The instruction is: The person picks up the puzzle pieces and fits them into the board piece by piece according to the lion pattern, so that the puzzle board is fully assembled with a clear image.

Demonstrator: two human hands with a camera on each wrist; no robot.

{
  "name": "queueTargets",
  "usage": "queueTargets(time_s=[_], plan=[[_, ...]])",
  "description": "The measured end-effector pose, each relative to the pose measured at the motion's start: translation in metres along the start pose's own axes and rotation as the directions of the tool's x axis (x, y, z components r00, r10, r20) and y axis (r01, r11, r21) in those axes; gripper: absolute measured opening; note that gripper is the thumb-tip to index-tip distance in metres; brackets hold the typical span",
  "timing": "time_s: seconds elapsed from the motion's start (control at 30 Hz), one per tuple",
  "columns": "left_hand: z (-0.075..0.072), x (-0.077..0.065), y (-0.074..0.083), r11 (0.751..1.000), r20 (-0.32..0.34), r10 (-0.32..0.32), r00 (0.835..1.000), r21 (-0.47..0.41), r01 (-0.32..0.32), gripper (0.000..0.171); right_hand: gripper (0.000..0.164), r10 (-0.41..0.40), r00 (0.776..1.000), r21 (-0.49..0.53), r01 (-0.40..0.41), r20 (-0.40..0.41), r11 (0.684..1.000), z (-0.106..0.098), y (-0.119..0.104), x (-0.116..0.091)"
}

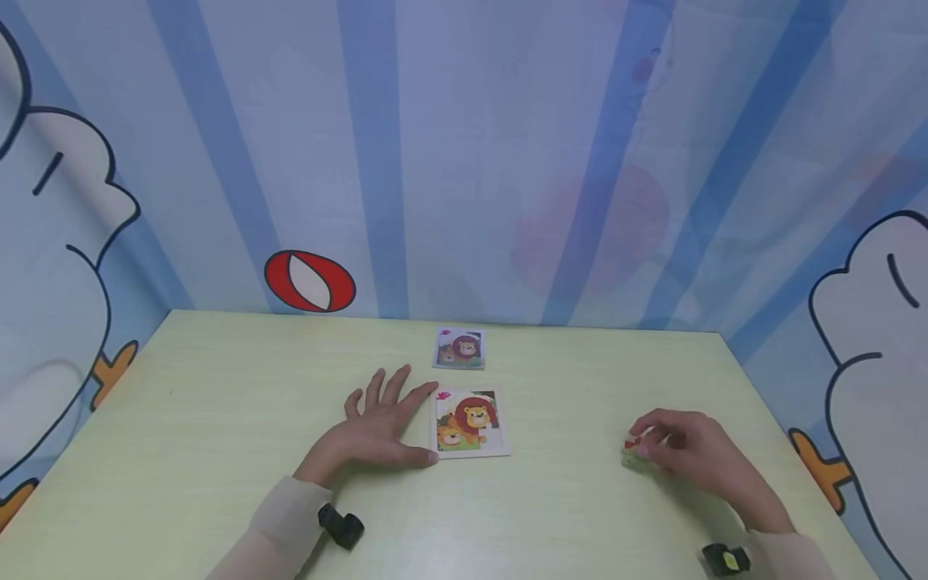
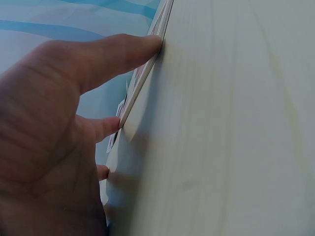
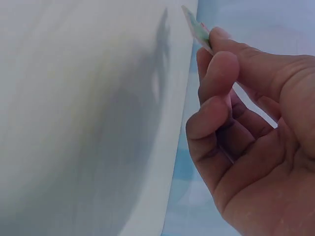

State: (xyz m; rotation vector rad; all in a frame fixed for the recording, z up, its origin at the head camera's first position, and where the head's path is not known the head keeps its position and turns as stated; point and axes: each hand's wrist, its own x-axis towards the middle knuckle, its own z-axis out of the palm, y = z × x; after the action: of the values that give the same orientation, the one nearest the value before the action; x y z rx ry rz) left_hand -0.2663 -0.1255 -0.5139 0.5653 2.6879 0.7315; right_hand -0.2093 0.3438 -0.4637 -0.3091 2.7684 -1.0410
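Observation:
A small white-bordered puzzle board [image 1: 474,415] with a lion picture lies on the table, and a plain white patch shows at its lower right. My left hand [image 1: 380,431] is spread at the board's left side. In the left wrist view its thumb [image 2: 130,53] and index fingertip [image 2: 113,123] touch the board's edge. To the right, apart from the board, my right hand [image 1: 685,447] pinches a small puzzle piece [image 1: 632,453] between thumb and fingers. The piece [image 3: 196,30] is green with a bit of red and is held tilted above the tabletop.
Behind the board lies a picture card [image 1: 459,349] with a similar lion scene. The pale wooden table [image 1: 239,387] ends at a blue striped curtain [image 1: 464,161] with cartoon figures at both sides.

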Motion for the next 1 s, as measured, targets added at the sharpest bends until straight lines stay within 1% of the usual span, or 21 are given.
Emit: queueTargets(time_s=[0.1, 0.23, 0.3, 0.53, 0.67, 0.77, 0.87, 1.0], plan=[[0.0, -0.001, 0.001, 1.0, 0.002, -0.002, 1.0, -0.001, 0.002, 0.105, 0.025, -0.018, 1.0, 0.031, 0.019, -0.008, 0.999, 0.002, -0.006, 0.005], [-0.002, -0.002, 0.004, 1.0, 0.011, -0.001, 1.0, -0.001, 0.001, 0.104, 0.032, -0.008, 1.0, 0.084, 0.009, -0.003, 0.996, 0.008, -0.013, 0.01], [-0.004, -0.004, 0.005, 1.0, 0.023, -0.002, 1.0, 0.0, 0.002, 0.104, 0.032, -0.01, 1.0, 0.097, 0.01, -0.002, 0.995, 0.011, -0.017, 0.013], [-0.014, -0.008, 0.011, 1.0, 0.031, 0.002, 1.0, 0.006, -0.002, 0.103, 0.032, -0.029, 1.0, 0.143, 0.027, 0.007, 0.989, 0.022, -0.031, 0.025], [-0.008, -0.007, 0.008, 1.0, 0.023, 0.001, 1.0, -0.005, -0.001, 0.104, 0.033, -0.034, 0.999, 0.177, 0.028, 0.03, 0.984, 0.028, -0.039, 0.032], [-0.003, -0.004, 0.005, 1.0, 0.006, 0.006, 1.0, -0.018, -0.006, 0.104, 0.032, -0.052, 0.998, 0.196, 0.043, 0.041, 0.98, 0.032, -0.044, 0.036], [-0.003, -0.004, 0.005, 1.0, 0.0, 0.007, 1.0, -0.02, -0.007, 0.103, 0.032, -0.069, 0.996, 0.217, 0.057, 0.051, 0.974, 0.035, -0.048, 0.04], [-0.007, -0.007, 0.007, 0.999, -0.002, 0.022, 1.0, -0.027, -0.022, 0.103, 0.03, -0.063, 0.996, 0.255, 0.043, 0.068, 0.966, 0.04, -0.052, 0.043]])
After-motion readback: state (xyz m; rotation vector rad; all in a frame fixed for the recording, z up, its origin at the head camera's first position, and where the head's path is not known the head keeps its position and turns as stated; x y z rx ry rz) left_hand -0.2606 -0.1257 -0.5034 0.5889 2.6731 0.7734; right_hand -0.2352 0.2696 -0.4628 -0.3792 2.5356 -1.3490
